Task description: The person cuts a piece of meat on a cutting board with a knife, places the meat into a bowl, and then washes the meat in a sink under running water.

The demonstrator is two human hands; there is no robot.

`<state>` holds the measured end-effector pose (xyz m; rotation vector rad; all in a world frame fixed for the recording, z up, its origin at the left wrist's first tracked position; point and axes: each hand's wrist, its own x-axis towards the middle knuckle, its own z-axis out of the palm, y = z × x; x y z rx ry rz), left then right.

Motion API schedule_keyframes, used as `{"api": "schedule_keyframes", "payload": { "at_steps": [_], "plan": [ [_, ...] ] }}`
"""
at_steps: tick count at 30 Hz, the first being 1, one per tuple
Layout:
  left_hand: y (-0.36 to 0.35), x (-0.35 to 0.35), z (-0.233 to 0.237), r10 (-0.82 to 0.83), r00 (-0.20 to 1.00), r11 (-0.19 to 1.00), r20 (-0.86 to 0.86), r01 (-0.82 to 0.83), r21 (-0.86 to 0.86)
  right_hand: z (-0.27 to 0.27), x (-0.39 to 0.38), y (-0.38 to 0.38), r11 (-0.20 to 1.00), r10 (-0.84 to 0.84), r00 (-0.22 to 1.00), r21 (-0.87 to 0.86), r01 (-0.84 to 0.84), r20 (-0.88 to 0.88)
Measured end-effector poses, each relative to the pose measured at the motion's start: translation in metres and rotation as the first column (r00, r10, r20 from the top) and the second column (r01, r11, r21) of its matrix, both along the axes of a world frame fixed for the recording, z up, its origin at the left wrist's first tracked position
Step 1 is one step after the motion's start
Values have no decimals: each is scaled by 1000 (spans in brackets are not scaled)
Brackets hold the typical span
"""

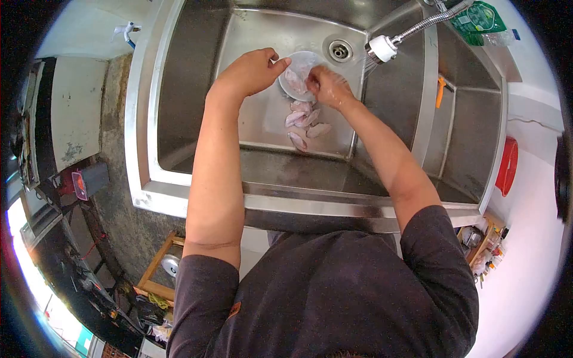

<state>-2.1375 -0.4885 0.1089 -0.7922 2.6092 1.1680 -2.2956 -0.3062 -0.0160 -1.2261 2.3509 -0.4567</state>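
Observation:
A round whitish bowl stands on the sink floor with pale, wet pieces of raw meat in it. My left hand is at the bowl's left edge, its thumb stretched towards the rim and apart from the loosely bent fingers; nothing shows in it. Over the bowl's right side, my right hand is wet, with its fingers curled together and pointing down into the bowl. What those fingers hold is hidden. Several more pale pink pieces, looking like chicken wings, lie on the sink floor just below the bowl.
The steel sink has a drain behind the bowl. A flexible faucet with a white head hangs at the right. An orange-handled tool lies in the right basin. Beyond stand a green pouch and a red plastic container.

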Motion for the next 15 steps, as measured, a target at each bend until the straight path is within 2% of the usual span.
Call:
{"api": "schedule_keyframes", "payload": {
  "at_steps": [2,3,5,6,8,9,11,15],
  "plan": [
    [1,1,0,24,1000,1000,12,-24,11,7,10,8,910,379,914,120,-396,142],
    [1,1,1,23,1000,1000,13,-23,9,9,18,14,911,378,915,117,-395,142],
    [1,1,1,16,1000,1000,8,-16,-4,5,36,25,822,570,821,11,-570,-38],
    [1,1,2,16,1000,1000,8,-16,-9,-1,41,27,821,570,821,8,-570,-41],
    [2,2,4,18,1000,1000,9,-17,-9,-16,54,28,704,685,711,-109,-702,-159],
    [1,2,4,23,1000,1000,8,-23,-14,-18,60,25,700,688,707,-111,-706,-163],
    [1,2,3,37,999,999,32,-37,13,-24,74,21,612,789,574,203,-764,-220],
    [0,3,7,31,999,999,5,-31,-15,-45,79,20,589,804,529,239,-772,-270]
  ]
}}
